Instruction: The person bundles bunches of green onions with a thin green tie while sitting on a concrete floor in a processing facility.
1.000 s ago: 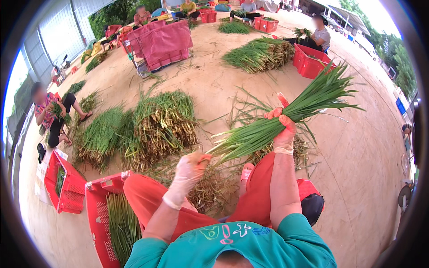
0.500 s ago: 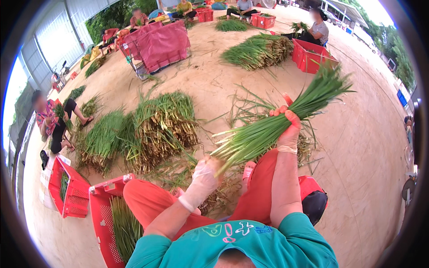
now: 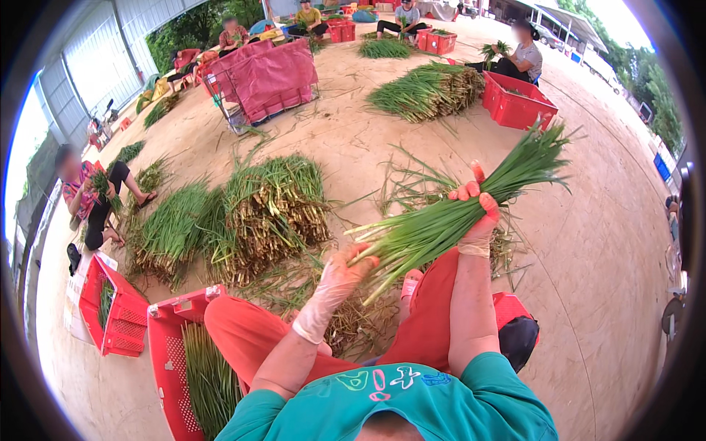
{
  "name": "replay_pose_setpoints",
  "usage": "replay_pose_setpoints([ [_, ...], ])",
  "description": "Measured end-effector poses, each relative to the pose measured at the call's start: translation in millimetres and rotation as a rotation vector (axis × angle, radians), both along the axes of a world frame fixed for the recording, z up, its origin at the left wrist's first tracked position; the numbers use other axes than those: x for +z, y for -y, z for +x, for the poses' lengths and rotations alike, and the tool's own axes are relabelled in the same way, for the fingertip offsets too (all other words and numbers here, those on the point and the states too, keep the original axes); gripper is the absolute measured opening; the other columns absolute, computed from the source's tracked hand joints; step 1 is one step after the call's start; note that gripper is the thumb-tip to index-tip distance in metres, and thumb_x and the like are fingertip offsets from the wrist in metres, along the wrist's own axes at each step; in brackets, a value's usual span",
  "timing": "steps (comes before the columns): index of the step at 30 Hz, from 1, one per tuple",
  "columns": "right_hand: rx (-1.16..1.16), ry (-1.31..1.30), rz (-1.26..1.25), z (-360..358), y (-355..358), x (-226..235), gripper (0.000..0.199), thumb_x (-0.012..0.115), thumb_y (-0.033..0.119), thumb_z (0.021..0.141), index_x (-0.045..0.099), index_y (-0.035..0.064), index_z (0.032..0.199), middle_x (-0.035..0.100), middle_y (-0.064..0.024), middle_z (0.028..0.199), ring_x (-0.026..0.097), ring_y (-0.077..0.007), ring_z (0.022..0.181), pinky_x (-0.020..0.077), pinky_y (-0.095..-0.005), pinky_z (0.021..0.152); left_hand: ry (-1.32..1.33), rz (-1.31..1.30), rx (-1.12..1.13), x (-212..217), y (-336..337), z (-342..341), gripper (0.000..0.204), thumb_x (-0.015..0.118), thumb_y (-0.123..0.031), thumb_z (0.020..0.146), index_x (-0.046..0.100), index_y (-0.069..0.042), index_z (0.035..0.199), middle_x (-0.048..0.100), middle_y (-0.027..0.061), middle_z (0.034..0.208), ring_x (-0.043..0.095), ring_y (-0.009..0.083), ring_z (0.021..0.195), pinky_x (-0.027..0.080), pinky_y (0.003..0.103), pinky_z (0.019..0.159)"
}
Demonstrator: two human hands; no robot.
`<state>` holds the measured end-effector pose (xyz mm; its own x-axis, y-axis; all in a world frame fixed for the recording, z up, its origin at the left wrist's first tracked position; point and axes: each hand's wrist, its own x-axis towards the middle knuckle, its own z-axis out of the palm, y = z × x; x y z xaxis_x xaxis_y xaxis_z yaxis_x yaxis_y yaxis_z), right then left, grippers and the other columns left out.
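A pale, dusty concrete floor (image 3: 573,242) spreads out beneath a corrugated metal wall (image 3: 92,62), and several other people sit working around it, one in a grey top (image 3: 528,57) at far right.

The wearer's right hand (image 3: 478,213), in a thin translucent glove, is clamped around the middle of a thick bundle of long, flat green leaf stalks (image 3: 434,229), held above the knees with leafy tips up to the right. The left hand (image 3: 340,275), also gloved, is at the bundle's pale lower ends, its fingers touching them; whether they pinch a stalk I cannot tell.

The ends in the bundle look mostly clean, though a few stick out unevenly, so this handful seems well advanced. A tall red perforated plastic crate (image 3: 168,360) beside the left knee holds neatly laid green stalks (image 3: 208,375), apparently finished. Much looks left: large green heaps with rough brown ends (image 3: 276,209) lie ahead to the left. Dry brown litter (image 3: 360,323) covers the floor between the feet.
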<state>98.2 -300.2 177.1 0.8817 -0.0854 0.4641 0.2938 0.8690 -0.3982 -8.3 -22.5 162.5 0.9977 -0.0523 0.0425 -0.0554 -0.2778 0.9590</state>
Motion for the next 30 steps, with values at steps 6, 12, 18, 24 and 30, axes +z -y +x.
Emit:
replay_pose_setpoints([
  [6, -0.067, -0.076, -0.133, -1.5, -1.7, -1.0, 0.072, 0.067, 0.021, 0.079, 0.043, 0.0006, 0.144, 0.054, -0.0009, 0.087, 0.053, -0.0177, 0.082, 0.0458, -0.0393, 0.086, -0.054, 0.158, 0.053, 1.3, 13.2, -5.0, 0.024, 0.065, -0.024, 0.091, 0.070, -0.002, 0.100, 0.068, 0.0102, 0.073, 0.061, 0.0150, 0.065, 0.048, 0.035, 0.062],
  [12, -0.137, -0.091, 0.044, 3.6, 18.8, 3.4, 0.064, 0.067, 0.016, 0.082, 0.046, -0.0009, 0.140, 0.058, -0.0026, 0.084, 0.057, -0.0199, 0.080, 0.0460, -0.0428, 0.089, -0.371, -0.221, 0.081, -58.7, -57.5, -6.9, 0.015, 0.059, -0.012, 0.096, 0.068, 0.000, 0.096, 0.064, 0.0010, 0.073, 0.059, 0.0082, 0.061, 0.047, 0.023, 0.051],
  [18, -0.187, -0.288, 0.101, 20.0, 24.8, -19.1, 0.042, 0.065, 0.011, 0.087, 0.057, -0.0050, 0.125, 0.066, -0.0059, 0.088, 0.064, -0.0245, 0.081, 0.0524, -0.0425, 0.086, -0.016, -0.456, 0.117, -35.9, -19.3, -6.1, 0.025, 0.064, -0.022, 0.098, 0.064, -0.003, 0.114, 0.067, 0.0033, 0.090, 0.063, 0.0133, 0.075, 0.053, 0.026, 0.059],
  [24, -0.156, -0.570, 0.120, 38.9, 25.5, -33.3, 0.015, 0.067, 0.006, 0.085, 0.063, -0.0004, 0.097, 0.064, -0.0083, 0.082, 0.063, -0.0272, 0.078, 0.0543, -0.0414, 0.077, -0.291, -0.907, -0.022, -43.6, -15.1, 7.5, 0.019, 0.060, -0.022, 0.101, 0.063, -0.004, 0.107, 0.064, 0.0049, 0.080, 0.059, 0.0163, 0.061, 0.050, 0.029, 0.051],
  [30, -0.286, -0.520, 0.169, 41.1, 35.5, -34.3, 0.006, 0.066, 0.005, 0.083, 0.062, 0.0028, 0.087, 0.065, -0.0092, 0.083, 0.063, -0.0257, 0.078, 0.0543, -0.0387, 0.078, -0.235, -0.669, 0.095, -45.7, -24.2, -9.0, 0.016, 0.059, -0.017, 0.101, 0.066, -0.002, 0.100, 0.064, 0.0045, 0.076, 0.056, 0.0130, 0.055, 0.048, 0.028, 0.050],
])
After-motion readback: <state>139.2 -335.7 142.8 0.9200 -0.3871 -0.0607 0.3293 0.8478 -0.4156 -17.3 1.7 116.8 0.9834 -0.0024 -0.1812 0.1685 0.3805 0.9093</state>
